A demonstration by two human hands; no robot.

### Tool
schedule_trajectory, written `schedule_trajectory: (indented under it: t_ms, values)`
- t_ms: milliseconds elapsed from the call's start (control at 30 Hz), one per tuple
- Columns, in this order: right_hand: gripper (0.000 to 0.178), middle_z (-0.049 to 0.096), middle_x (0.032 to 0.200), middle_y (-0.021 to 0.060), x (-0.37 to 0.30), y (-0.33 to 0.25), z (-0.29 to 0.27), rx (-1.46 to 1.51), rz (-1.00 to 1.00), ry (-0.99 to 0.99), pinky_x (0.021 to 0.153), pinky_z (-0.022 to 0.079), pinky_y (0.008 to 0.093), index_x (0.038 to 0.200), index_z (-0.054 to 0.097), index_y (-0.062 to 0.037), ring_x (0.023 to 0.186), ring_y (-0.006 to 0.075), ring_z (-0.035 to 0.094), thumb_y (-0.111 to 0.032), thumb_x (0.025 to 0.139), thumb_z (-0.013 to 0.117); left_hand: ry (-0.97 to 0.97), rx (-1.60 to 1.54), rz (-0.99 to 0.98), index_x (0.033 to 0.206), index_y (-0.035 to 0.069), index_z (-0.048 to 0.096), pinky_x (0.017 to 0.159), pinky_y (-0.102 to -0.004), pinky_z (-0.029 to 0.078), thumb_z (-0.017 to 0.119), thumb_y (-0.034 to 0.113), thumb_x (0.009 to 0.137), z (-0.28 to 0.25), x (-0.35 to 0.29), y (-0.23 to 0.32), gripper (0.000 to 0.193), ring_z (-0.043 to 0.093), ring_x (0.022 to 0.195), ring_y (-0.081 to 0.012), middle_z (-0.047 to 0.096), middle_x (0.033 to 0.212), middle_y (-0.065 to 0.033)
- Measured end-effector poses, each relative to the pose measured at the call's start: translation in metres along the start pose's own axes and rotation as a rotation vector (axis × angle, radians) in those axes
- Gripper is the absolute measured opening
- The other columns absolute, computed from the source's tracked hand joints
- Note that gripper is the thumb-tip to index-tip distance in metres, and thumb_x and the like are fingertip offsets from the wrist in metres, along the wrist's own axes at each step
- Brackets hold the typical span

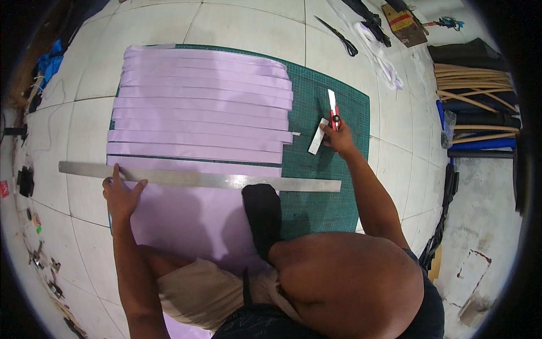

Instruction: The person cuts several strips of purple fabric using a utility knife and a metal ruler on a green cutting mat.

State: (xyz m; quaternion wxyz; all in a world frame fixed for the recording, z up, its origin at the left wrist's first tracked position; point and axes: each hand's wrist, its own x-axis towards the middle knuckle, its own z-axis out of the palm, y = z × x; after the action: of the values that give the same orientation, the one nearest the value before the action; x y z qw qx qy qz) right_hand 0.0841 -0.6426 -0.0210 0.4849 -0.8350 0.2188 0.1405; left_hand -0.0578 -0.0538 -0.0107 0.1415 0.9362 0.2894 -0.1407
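My left hand (124,195) presses on a long metal ruler (226,180) near its left end, thumb and index finger spread apart. The ruler lies across a sheet of lilac material (186,212). Above it, several lilac strips (203,107) lie side by side on the green cutting mat (327,214). In my right hand (340,138), at the mat's right part, is a red and black utility knife (335,116), its blade pointing away from me. A small pale flat bar (318,138) is at the thumb of that hand; I cannot tell whether I grip it or only touch it.
My black-socked foot (263,212) rests on the sheet against the ruler. Black scissors (340,38) lie on the white tiled floor (254,25) beyond the mat. A cardboard box (405,25) stands at the far right, near stacked rolls (477,101). Small tools are scattered on the left.
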Motion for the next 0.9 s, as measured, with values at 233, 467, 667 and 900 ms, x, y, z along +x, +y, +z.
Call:
schedule_trajectory:
  t_ms: [233,467,667,900]
  values:
    - [0.046,0.064,0.109,0.0104,-0.056,-0.043,0.038,0.024,-0.045,-0.227,0.077,0.06,0.0329,0.123,0.052,-0.0048,0.098,0.0201,0.066,-0.026,0.088,0.076,-0.012,0.027,-0.036,0.153,0.021,0.032,0.103,-0.0541,0.042,0.082,0.051,0.069,-0.002,0.0,0.005,0.102,0.039,0.131,-0.0471,0.032,0.145,-0.0286]
    - [0.056,0.06,0.091,0.0047,-0.054,-0.023,0.074,-0.047,-0.132,-0.315,0.067,0.053,0.0291,0.126,0.053,-0.001,0.074,0.0122,0.058,-0.029,0.085,0.08,0.002,-0.02,-0.019,0.153,0.022,0.033,0.103,-0.0545,0.042,0.082,0.051,0.069,0.0,0.0,0.003,0.101,0.039,0.132,-0.0461,0.033,0.146,-0.0275]
    - [0.06,0.058,0.087,0.0039,-0.054,-0.018,0.08,-0.119,-0.175,-0.294,0.065,0.049,0.0292,0.128,0.053,-0.0007,0.071,0.0126,0.055,-0.033,0.084,0.08,0.042,0.017,0.014,0.152,0.016,0.033,0.103,-0.0541,0.041,0.082,0.055,0.069,-0.002,-0.004,0.008,0.104,0.045,0.126,-0.0469,0.04,0.139,-0.0318]
    - [0.059,0.057,0.084,0.0028,-0.055,-0.026,0.081,-0.195,-0.163,-0.304,0.066,0.048,0.0304,0.127,0.056,-0.0031,0.071,0.0134,0.053,-0.035,0.084,0.08,0.041,-0.011,0.017,0.152,0.017,0.034,0.103,-0.055,0.04,0.083,0.054,0.069,0.0,-0.003,0.006,0.103,0.044,0.126,-0.0479,0.04,0.139,-0.0321]
